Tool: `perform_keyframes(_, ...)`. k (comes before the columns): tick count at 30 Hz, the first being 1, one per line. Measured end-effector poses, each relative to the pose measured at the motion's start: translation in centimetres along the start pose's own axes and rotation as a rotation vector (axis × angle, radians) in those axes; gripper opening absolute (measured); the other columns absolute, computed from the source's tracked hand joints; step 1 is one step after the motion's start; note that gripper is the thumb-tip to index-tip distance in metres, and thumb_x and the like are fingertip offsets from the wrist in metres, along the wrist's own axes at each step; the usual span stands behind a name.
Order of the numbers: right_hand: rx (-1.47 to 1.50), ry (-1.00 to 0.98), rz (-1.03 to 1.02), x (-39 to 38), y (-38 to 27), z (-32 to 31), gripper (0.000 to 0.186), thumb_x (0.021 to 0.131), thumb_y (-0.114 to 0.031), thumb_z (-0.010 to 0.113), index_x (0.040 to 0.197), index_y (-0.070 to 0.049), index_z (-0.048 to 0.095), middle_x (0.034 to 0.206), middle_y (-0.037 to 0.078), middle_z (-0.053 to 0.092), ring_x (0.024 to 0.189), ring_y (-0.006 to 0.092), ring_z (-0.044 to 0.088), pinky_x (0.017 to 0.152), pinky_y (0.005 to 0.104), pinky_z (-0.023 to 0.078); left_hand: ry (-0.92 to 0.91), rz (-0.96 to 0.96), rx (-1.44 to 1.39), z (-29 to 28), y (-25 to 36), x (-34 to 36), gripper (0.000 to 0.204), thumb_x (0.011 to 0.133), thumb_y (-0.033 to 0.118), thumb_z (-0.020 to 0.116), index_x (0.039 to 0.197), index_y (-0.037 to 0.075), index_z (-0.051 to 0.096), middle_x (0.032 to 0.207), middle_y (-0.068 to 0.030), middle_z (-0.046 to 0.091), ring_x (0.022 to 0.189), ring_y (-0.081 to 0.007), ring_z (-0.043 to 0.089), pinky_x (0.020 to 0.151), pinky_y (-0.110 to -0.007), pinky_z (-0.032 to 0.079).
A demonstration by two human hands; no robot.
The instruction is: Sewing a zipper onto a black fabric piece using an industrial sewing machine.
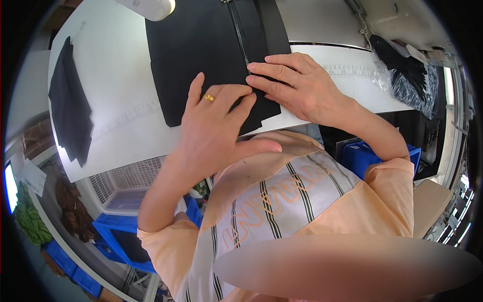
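White tabletop [115, 55]: supporting flat black fabric [196, 55]
Left hand [209, 126]: touching fabric, half-curling, thumb spreading clear
Right hand [302, 88]: lying open on fabric

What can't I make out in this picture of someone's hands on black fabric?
All in the head view:
- Flat black fabric panel: far end, cut off by the top edge.
- Silver-toothed zipper: how far down it runs, hidden by the bare right hand.
- Rounded white fixture: upper part, cut off by the top edge.
- Brown-grey oval: blurred.
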State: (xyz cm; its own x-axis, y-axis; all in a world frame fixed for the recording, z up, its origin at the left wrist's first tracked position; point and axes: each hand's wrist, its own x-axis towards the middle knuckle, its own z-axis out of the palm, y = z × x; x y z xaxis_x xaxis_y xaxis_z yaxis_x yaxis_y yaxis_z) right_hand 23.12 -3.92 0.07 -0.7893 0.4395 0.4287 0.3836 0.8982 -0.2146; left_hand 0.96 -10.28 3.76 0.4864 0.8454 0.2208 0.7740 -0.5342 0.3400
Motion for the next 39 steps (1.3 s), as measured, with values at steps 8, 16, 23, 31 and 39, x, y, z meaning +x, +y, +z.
perform_keyframes(8,-0.002,0.002,-0.003,0.6,-0.1,-0.5,0.038,0.075,-0.013,0.071,0.113,-0.011,0.066,0.123,0.003,0.061,0.110,0.0239,0.056,0.086,0.0363,0.049,0.207,0.036,0.193,2.4,-4.7,3.5,0.041,0.082,0.029,0.071,0.117,0.008,0.064,0.126,0.0004,0.059,0.112,-0.0187,0.055,0.103,-0.053,0.033)
perform_keyframes(16,0.002,-0.030,-0.007,0.4,0.0,-0.7,0.039,0.075,-0.015,0.071,0.114,-0.011,0.065,0.124,0.003,0.060,0.110,0.0233,0.056,0.085,0.0360,0.049,0.215,-0.007,0.197,2.2,-4.6,3.5,0.036,0.083,0.033,0.070,0.113,0.013,0.068,0.123,0.0048,0.061,0.109,-0.0181,0.056,0.104,-0.054,0.030)
perform_keyframes(23,0.009,-0.023,-0.003,0.9,0.4,-0.7,0.038,0.075,-0.018,0.073,0.112,-0.012,0.066,0.123,0.003,0.060,0.110,0.0221,0.055,0.085,0.0347,0.048,0.188,-0.026,0.149,1.9,-5.0,3.9,0.037,0.082,0.034,0.070,0.113,0.014,0.068,0.123,0.0045,0.061,0.108,-0.0194,0.055,0.104,-0.056,0.030)
perform_keyframes(31,0.018,-0.030,-0.018,1.4,1.0,-0.9,0.041,0.073,-0.019,0.075,0.112,-0.012,0.066,0.123,0.002,0.060,0.110,0.0215,0.055,0.085,0.0366,0.049,0.187,0.004,0.153,1.7,-5.6,4.6,0.039,0.080,0.033,0.072,0.113,0.012,0.068,0.122,0.0028,0.062,0.107,-0.0197,0.057,0.102,-0.058,0.030)
perform_keyframes(39,-0.007,-0.061,-0.015,2.9,3.0,-0.8,0.044,0.074,-0.021,0.076,0.115,-0.013,0.064,0.124,0.001,0.058,0.112,0.0214,0.054,0.086,0.0360,0.048,0.227,0.015,0.110,2.1,-7.9,6.2,0.039,0.082,0.033,0.073,0.115,0.014,0.069,0.125,0.0025,0.065,0.105,-0.0197,0.059,0.102,-0.061,0.030)
